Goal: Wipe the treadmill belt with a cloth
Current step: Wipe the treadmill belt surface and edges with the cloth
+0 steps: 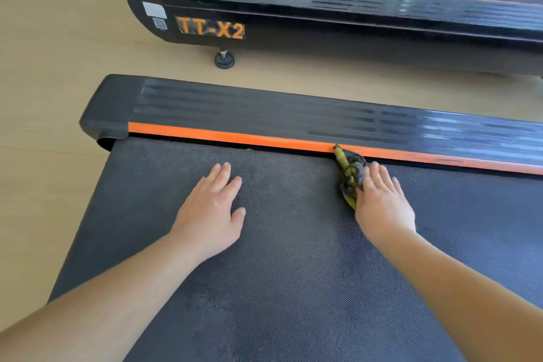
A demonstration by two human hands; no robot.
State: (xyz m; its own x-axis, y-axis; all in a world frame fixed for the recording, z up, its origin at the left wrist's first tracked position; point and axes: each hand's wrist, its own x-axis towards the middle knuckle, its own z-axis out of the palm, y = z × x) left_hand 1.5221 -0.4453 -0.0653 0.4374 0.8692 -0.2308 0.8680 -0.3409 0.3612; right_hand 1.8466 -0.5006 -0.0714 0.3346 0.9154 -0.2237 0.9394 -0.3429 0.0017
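The dark textured treadmill belt (293, 258) fills the lower part of the head view. My right hand (382, 203) presses flat on a crumpled yellow-and-dark cloth (349, 173) at the belt's far edge, and the cloth's tip touches the orange strip (235, 135) of the side rail. Most of the cloth lies under my palm and fingers. My left hand (211, 214) rests flat on the bare belt with fingers spread, about a hand's width left of the cloth, holding nothing.
A black ribbed side rail (264, 109) runs along the belt's far side. Beyond a strip of wooden floor (58, 53) stands a second treadmill (323, 3) marked TT-X2, with a round foot (224, 60) under its end.
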